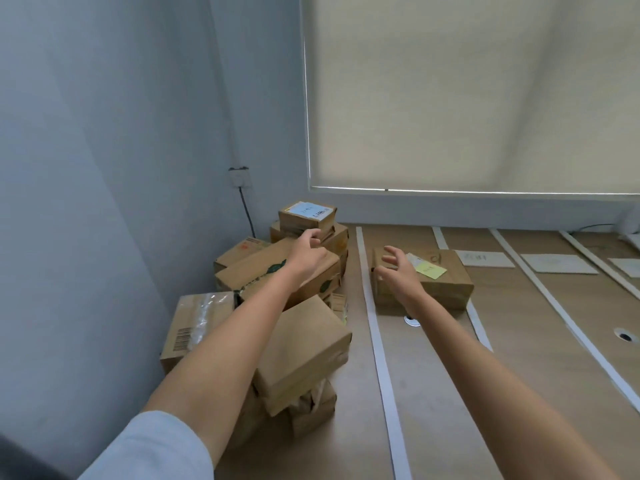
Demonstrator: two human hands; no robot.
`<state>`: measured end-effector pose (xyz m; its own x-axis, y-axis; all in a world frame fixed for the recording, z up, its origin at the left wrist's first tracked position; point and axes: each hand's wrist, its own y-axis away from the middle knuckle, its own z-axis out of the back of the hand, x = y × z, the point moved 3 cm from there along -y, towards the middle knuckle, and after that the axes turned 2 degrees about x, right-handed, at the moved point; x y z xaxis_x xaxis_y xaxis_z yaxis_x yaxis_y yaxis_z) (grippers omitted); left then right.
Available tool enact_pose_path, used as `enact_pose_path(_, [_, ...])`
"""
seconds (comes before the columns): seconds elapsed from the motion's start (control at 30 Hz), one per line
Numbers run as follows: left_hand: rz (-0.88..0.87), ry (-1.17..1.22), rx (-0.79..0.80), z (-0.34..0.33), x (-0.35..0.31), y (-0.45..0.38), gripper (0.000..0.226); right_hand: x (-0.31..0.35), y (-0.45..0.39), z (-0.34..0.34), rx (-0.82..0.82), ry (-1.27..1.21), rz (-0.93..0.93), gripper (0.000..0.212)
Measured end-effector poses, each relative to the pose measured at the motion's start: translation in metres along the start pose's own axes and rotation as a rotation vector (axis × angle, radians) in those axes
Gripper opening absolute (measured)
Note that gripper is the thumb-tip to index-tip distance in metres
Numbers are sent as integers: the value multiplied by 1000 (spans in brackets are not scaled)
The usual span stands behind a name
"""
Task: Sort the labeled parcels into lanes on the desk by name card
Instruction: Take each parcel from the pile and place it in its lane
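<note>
Several brown cardboard parcels are piled at the desk's left end. On top at the back sits a small parcel (307,215) with a white label. My left hand (308,251) hovers just below it, fingers apart, holding nothing. One parcel (446,285) with a yellow-green label lies in the first lane, right of a white tape strip (374,317). My right hand (398,271) is open beside that parcel's left end, fingers spread. White name cards (485,258) (558,263) lie at the far ends of the other lanes.
White tape strips (568,317) divide the wooden desk (540,403) into lanes. Two cable holes (625,336) (411,320) sit in the desktop. A wall socket with a cable (239,176) is behind the pile. A drawn blind (467,91) covers the window.
</note>
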<state>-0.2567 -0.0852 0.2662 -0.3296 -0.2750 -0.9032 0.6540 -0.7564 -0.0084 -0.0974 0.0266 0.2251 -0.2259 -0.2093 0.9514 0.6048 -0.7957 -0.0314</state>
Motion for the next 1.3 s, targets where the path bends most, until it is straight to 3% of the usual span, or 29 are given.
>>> enact_pose_path(0.43, [140, -110, -77, 62, 81, 67, 18, -23, 49, -70, 170, -26, -166, 60])
enact_pose_path(0.8, [269, -483, -28, 42, 101, 100, 38, -48, 78, -79, 290, 49, -260, 60])
enact_pose_path(1.03, [283, -369, -81, 26, 101, 110, 42, -63, 91, -88, 318, -15, -406, 53])
enact_pose_path(1.3, [228, -284, -132, 11, 92, 113, 53, -74, 95, -66, 175, -110, -424, 42])
